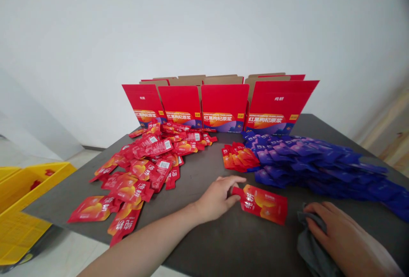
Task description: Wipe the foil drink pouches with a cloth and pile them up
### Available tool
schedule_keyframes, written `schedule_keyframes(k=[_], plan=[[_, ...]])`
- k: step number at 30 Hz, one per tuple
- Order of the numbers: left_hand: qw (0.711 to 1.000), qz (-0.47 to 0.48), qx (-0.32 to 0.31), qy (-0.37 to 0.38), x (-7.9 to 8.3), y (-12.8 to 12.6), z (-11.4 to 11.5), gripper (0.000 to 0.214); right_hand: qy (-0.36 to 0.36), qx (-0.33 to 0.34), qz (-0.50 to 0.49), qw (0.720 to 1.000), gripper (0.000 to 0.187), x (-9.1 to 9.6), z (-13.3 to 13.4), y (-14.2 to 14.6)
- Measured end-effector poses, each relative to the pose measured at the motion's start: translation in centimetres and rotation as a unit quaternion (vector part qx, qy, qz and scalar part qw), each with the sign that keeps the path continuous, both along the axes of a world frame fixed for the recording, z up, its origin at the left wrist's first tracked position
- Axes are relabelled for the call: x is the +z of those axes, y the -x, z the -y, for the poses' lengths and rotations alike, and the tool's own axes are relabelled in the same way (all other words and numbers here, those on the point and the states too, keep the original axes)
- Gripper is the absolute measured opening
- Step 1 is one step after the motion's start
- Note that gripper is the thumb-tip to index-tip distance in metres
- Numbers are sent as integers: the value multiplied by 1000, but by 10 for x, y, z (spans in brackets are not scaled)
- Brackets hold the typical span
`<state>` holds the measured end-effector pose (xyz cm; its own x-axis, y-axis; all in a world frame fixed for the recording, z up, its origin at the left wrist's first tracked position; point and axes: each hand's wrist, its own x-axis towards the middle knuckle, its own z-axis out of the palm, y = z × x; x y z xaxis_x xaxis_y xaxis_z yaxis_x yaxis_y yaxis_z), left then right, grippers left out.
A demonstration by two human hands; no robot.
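Note:
My left hand point(220, 198) pinches the narrow spout end of a red pouch point(265, 203) just above the dark table. The pouch's printed face, with orange fruit on it, is turned up. My right hand point(335, 230) is closed on a grey cloth point(311, 243) at the right, a short way from the pouch's wide end. Beyond the left hand lies a small overlapping row of red pouches point(239, 157). To the left spreads a loose heap of red pouches point(140, 179), and to the right a long layered pile of blue pouches point(306, 162).
Several open red cardboard boxes point(225, 102) stand side by side at the back of the table point(198, 243), before a white wall. Beside the table at the left is a yellow crate point(28, 200) with a few red pieces inside.

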<state>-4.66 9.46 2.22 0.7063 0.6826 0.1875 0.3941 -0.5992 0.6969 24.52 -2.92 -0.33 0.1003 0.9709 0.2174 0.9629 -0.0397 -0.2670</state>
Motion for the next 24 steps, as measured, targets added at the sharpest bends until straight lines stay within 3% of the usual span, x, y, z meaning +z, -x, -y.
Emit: schedule_keyframes(k=[4,9,12,15,19,21,24], plan=[[981,-25,-64,-181,13,7,0,24,-44,-10,3,999,32,15,-7,4],[938,-88,-167,-289,17,13,-4,21,-72,18,-6,997,28,29,-9,12],[916,-96,-206,-330,13,11,-7,17,-71,51,-10,996,24,34,-11,31],[913,-106,-214,-331,7,9,-10,10,-46,85,5,995,16,35,-16,67],[937,-108,-208,-260,-3,9,-14,7,-6,136,37,990,16,25,-25,114],[949,-102,-201,-220,-6,11,-15,8,-2,135,42,990,17,18,-25,121],[959,-83,-196,-184,-9,13,-17,8,1,105,51,993,16,10,-18,105]])
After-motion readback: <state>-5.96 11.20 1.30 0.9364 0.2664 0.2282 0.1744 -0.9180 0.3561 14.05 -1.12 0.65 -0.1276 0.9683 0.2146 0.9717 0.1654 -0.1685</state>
